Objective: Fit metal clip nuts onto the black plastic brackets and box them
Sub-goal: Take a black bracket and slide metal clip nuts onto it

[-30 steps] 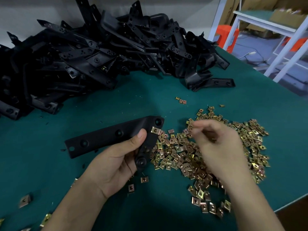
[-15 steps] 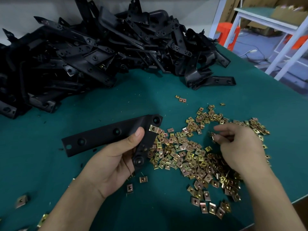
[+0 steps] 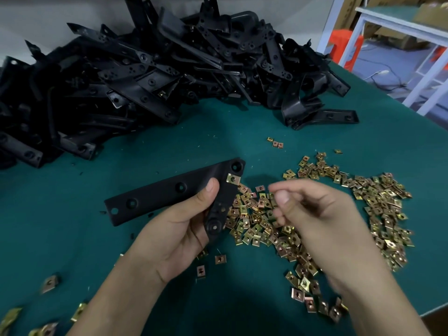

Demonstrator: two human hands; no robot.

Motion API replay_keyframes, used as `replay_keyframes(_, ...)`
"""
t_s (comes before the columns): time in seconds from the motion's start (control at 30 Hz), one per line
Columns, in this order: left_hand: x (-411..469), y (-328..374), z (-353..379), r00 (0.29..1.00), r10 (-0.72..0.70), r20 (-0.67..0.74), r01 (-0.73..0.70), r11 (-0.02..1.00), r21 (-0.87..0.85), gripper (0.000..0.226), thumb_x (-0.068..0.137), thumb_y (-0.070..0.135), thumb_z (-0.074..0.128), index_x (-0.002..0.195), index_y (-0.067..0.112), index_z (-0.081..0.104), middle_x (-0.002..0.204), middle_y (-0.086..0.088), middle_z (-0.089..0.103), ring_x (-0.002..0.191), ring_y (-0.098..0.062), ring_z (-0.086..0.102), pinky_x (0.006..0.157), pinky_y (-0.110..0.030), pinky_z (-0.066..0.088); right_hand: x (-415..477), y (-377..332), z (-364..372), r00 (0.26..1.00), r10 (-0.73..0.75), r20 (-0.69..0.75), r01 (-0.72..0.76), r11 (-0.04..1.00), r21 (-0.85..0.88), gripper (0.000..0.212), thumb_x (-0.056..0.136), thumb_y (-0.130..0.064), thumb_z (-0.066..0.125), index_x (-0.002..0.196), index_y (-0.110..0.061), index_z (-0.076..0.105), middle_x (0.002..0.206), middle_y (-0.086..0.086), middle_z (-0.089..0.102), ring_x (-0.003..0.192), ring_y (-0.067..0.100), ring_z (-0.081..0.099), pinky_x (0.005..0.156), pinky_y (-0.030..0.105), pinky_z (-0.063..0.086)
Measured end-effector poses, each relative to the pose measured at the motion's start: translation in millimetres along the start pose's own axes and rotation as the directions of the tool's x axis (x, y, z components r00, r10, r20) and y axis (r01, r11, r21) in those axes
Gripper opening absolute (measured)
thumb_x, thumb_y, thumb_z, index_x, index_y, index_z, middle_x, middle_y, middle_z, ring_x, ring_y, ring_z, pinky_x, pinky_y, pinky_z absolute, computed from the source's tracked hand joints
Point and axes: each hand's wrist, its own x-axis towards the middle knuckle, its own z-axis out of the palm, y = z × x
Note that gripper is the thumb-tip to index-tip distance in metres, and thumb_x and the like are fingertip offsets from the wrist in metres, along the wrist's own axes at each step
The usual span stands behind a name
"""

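Observation:
My left hand [image 3: 179,234] grips a black L-shaped plastic bracket [image 3: 164,195] at its bend, thumb on top, just above the green table. One brass clip nut [image 3: 232,178] sits fitted on the bracket's edge near the corner. My right hand [image 3: 312,214] hovers right of the bracket over the pile of loose clip nuts [image 3: 261,214]. Its thumb and fingertips are pinched together as on a small clip nut, which motion blur hides.
A large heap of black brackets [image 3: 155,76] fills the back of the green table [image 3: 169,146]. Stray clip nuts [image 3: 49,283] lie at the front left. The table edge runs along the right, with a white frame [image 3: 426,76] and an orange stool [image 3: 346,48] beyond.
My right hand reached right into the nut pile, then came back left toward the bracket with pinched fingers. My left hand kept the bracket still.

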Motion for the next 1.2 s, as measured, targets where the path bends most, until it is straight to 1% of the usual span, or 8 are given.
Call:
replay_keyframes(0.1,1,0,-1,1.000,-0.014,0.012,0.013,1.000,0.013,0.072,0.042,0.036,0.104,0.105,0.010,0.081,0.108,-0.010,0.077,0.091,-0.016,0.076,0.074,-0.024,0.060,-5,-2,24,0.993,0.061,0.104,-0.092,0.938,0.333,0.019,0.088,-0.003,0.067,0.092,-0.019,0.078,0.077,0.004,0.074,0.082,0.020,0.075,0.074,0.022,0.059)
replay_keyframes(0.2,3,0,-4,0.999,-0.024,0.044,0.023,1.000,0.017,0.072,0.055,0.040,0.099,0.114,0.005,0.076,0.114,-0.018,0.074,0.097,-0.023,0.075,0.081,-0.029,0.059,-9,-2,42,0.981,0.093,0.173,-0.165,0.865,0.474,0.023,0.089,0.006,0.064,0.091,-0.013,0.076,0.081,0.006,0.074,0.086,0.021,0.075,0.075,0.024,0.059)
replay_keyframes(0.33,4,1,-5,0.995,-0.008,0.096,0.010,1.000,-0.027,0.062,0.069,0.038,0.093,0.116,0.003,0.074,0.117,-0.020,0.073,0.102,-0.025,0.074,0.083,-0.030,0.059,-11,-5,51,0.986,0.080,0.145,-0.143,0.858,0.494,0.020,0.085,-0.003,0.069,0.092,-0.019,0.078,0.085,0.005,0.076,0.083,0.016,0.072,0.074,0.025,0.058)
replay_keyframes(0.5,6,0,-5,0.992,0.012,0.123,-0.008,1.000,-0.027,0.061,0.081,0.037,0.083,0.125,-0.002,0.068,0.131,-0.026,0.064,0.120,-0.033,0.066,0.096,-0.034,0.056,-14,-7,59,0.987,0.123,0.104,-0.160,0.813,0.560,0.017,0.080,-0.011,0.069,0.093,-0.015,0.079,0.086,0.010,0.077,0.086,0.016,0.074,0.073,0.024,0.059)
replay_keyframes(0.8,4,3,-4,0.987,-0.019,0.160,0.027,0.999,-0.045,0.057,0.071,0.042,0.090,0.107,-0.001,0.076,0.111,-0.024,0.073,0.101,-0.028,0.074,0.084,-0.030,0.059,-19,-11,68,0.988,0.142,0.065,-0.153,0.786,0.599,0.015,0.077,-0.018,0.072,0.089,-0.009,0.076,0.079,0.010,0.076,0.075,0.019,0.073,0.071,0.026,0.059)
replay_keyframes(0.9,5,2,-4,0.993,-0.001,0.115,0.010,0.997,-0.077,0.065,0.068,0.039,0.093,0.115,-0.002,0.073,0.122,-0.028,0.068,0.109,-0.032,0.071,0.087,-0.033,0.059,-19,-12,69,0.990,0.138,0.023,-0.125,0.790,0.600,0.015,0.075,-0.019,0.073,0.087,-0.011,0.077,0.077,0.009,0.075,0.074,0.019,0.073,0.069,0.024,0.058)
replay_keyframes(1.03,5,1,-4,0.993,-0.010,0.114,0.017,0.998,-0.066,0.049,0.077,0.040,0.080,0.107,0.001,0.077,0.122,-0.027,0.069,0.109,-0.031,0.071,0.086,-0.031,0.059,-19,-14,70,0.994,0.110,0.008,-0.097,0.834,0.544,0.016,0.073,-0.023,0.075,0.086,-0.014,0.078,0.076,0.011,0.074,0.070,0.019,0.072,0.069,0.025,0.058)
replay_keyframes(1.2,5,0,-3,0.987,0.003,0.162,0.014,0.994,-0.106,0.045,0.074,0.037,0.085,0.102,0.003,0.079,0.111,-0.019,0.075,0.101,-0.024,0.074,0.081,-0.028,0.059,-17,-15,68,0.992,0.127,0.017,-0.115,0.825,0.554,0.018,0.069,-0.023,0.076,0.085,-0.013,0.078,0.073,0.011,0.072,0.067,0.019,0.068,0.070,0.027,0.059)
